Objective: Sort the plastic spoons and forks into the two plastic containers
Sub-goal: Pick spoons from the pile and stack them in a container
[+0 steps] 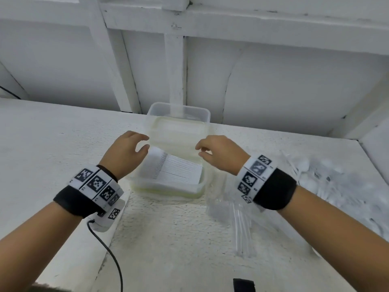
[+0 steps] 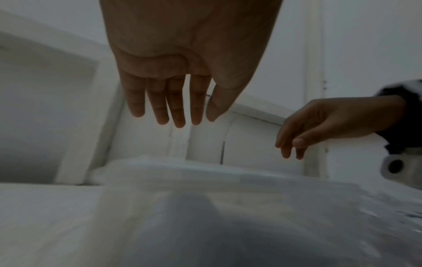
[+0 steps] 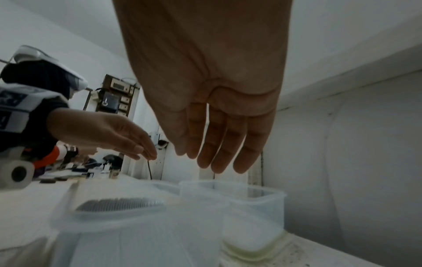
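Head view has both hands up over the containers with nothing in either grip. The left hand (image 1: 124, 152) sits left of centre, fingers loosely spread and relaxed, just beside the left rim of the near container (image 1: 168, 186). The right hand (image 1: 219, 152) mirrors it on the other side, fingers a bit curled but empty. Both wrist views back this up: open palms, fingers hanging down, no contact that I can see.

Near container is clear plastic and already has a neat row of white cutlery (image 1: 179, 169) lined up inside; too small to say whether it's forks or spoons. Right behind it, touching or nearly so, is the far container (image 1: 179, 111), which looks empty. There may be a clear lid lying across the two, but it's hard to tell with everything see-through.

The loose pile of white plastic cutlery (image 1: 320, 175) is over at the right edge of the frame on the counter (image 1: 52, 133), with some crinkly clear wrapping (image 1: 229, 207) between it and the near container.

Handling-wise, my guess: this stuff is feather-light, a bit bendy and slick, and the pieces probably tangle with each other. I'd pinch each one by the handle, not the bowl or tines, since thin tines snap easily. The containers are light too, so they'll likely skid if bumped; hold them by the rim edges with both hands.
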A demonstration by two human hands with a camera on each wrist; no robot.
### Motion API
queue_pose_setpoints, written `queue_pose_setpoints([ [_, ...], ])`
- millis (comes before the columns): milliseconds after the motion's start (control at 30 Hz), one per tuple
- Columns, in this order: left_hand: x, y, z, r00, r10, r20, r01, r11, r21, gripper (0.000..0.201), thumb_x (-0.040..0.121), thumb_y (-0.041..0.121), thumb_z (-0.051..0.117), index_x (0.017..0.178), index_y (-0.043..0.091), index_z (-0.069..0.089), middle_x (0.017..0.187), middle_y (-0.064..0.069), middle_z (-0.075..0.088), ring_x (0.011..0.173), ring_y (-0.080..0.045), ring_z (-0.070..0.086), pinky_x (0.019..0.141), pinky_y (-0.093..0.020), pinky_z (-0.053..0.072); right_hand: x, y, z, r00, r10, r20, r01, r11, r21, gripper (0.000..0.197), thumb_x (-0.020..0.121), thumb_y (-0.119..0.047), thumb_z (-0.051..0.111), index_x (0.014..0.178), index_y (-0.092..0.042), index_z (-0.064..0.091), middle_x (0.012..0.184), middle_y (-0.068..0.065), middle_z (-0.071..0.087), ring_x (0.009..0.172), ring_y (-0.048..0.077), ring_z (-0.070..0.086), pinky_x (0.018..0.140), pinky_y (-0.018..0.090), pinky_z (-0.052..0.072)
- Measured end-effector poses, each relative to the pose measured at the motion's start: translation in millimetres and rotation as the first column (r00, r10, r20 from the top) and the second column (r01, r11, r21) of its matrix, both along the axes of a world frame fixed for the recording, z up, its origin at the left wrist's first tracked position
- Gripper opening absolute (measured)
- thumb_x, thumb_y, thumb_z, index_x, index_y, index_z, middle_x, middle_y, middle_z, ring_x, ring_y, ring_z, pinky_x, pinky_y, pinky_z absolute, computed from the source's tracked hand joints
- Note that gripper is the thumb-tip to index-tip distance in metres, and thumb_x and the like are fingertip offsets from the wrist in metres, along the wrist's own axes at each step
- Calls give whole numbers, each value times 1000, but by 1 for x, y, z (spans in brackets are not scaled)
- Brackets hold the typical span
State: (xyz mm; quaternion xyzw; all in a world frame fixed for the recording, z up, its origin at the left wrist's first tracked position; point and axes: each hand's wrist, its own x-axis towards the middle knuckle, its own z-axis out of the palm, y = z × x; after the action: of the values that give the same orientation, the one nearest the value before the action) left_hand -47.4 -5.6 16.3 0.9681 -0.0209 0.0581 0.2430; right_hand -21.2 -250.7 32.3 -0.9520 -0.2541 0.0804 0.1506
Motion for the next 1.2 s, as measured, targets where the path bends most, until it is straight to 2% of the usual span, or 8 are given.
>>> queue_pose_setpoints([
  [167,-26,-55,18,955,-291,57,292,956,-19,26,93,18,55,115,10,64,114,-3,64,105,-16,58,85,-14,34,-40,-61,12,997,-78,-27,79,996,46,27,93,-25,54,117,-16,63,107,1,65,97,14,60,87,25,44],
  [367,-44,-141,12,773,-632,-45,626,773,-107,26,93,21,55,116,13,63,104,4,67,94,-5,59,83,-11,38,-91,-143,-7,968,-211,-137,208,978,-30,27,92,-25,57,117,-18,63,104,0,67,90,10,61,75,14,40],
  [700,-51,-241,-26,560,-754,-343,802,598,-5,34,98,30,44,128,18,53,129,0,53,118,-14,48,97,-23,37,-148,-229,-53,911,-378,-162,287,866,-409,41,94,-14,45,133,-25,48,122,4,49,110,21,48,80,30,39],
  [767,-53,-254,-31,529,-769,-359,830,558,29,35,98,29,43,130,18,52,133,-1,49,120,-16,45,99,-26,36,-156,-233,-63,951,-305,-54,250,859,-447,49,82,-11,60,129,-24,54,115,10,52,99,30,52,69,33,38],
  [900,-56,-272,-37,473,-798,-374,873,482,76,36,98,29,43,130,17,52,134,-3,48,120,-19,45,99,-31,38,-164,-237,-72,981,-159,110,193,859,-474,59,25,-9,89,79,-24,71,70,4,55,52,21,53,38,29,32],
  [1033,-52,-278,-39,466,-800,-378,871,490,38,34,97,29,44,128,18,54,132,-1,49,119,-17,46,100,-31,38,-165,-243,-61,992,-108,58,117,976,-184,45,50,-30,88,91,-27,68,74,-1,54,55,13,52,44,22,33],
  [1100,-47,-279,-38,482,-797,-364,854,520,-5,33,97,29,46,127,18,55,130,-1,50,118,-16,47,99,-28,38,-163,-245,-53,995,-91,43,94,993,-68,36,68,-47,66,100,-29,65,82,-3,56,62,13,54,50,23,40],
  [1200,-41,-281,-35,508,-791,-340,832,553,-45,32,96,29,48,125,18,56,126,-1,53,115,-14,49,97,-24,38,-155,-246,-53,994,-67,86,72,996,-57,42,72,-55,48,100,-30,66,83,-6,58,66,13,56,53,23,40],
])
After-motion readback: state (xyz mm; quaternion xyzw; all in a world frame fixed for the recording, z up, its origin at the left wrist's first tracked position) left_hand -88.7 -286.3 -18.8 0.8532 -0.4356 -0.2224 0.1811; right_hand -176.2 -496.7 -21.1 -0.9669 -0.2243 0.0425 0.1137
